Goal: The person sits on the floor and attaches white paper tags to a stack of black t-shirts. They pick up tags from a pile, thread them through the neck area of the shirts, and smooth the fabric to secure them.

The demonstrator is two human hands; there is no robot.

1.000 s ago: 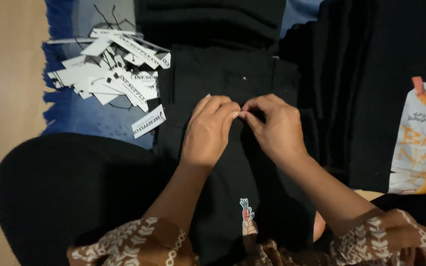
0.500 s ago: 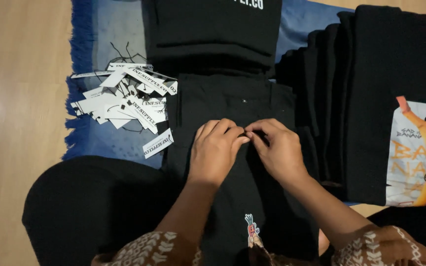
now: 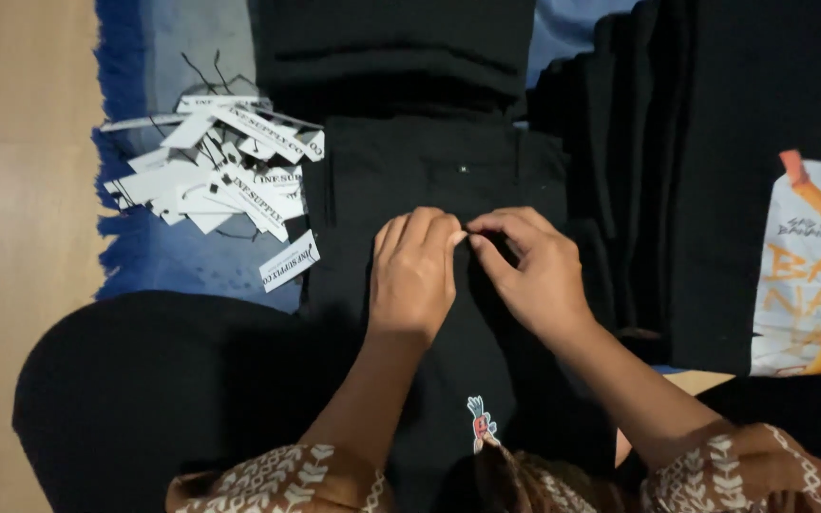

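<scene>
A black garment [image 3: 448, 180] lies flat before me, with a small button near its top and a little coloured patch [image 3: 480, 425] near the bottom edge. My left hand [image 3: 414, 271] and my right hand [image 3: 534, 271] rest on its middle, fingertips meeting and pinching the black fabric. What sits between the fingertips is too small to tell. A heap of white paper tags with black strings [image 3: 216, 171] lies to the left of the garment, one loose tag [image 3: 289, 259] nearest my left hand.
More folded black garments [image 3: 401, 47] lie beyond, and a stack of them [image 3: 677, 190] stands on the right beside a printed orange-and-white bag [image 3: 814, 266]. A blue fringed rug [image 3: 144, 256] covers the wooden floor [image 3: 11, 237]. A dark round shape [image 3: 163, 389] fills the lower left.
The view has shifted slightly. Both hands stay together on the black fabric, fingers working at the same spot.
</scene>
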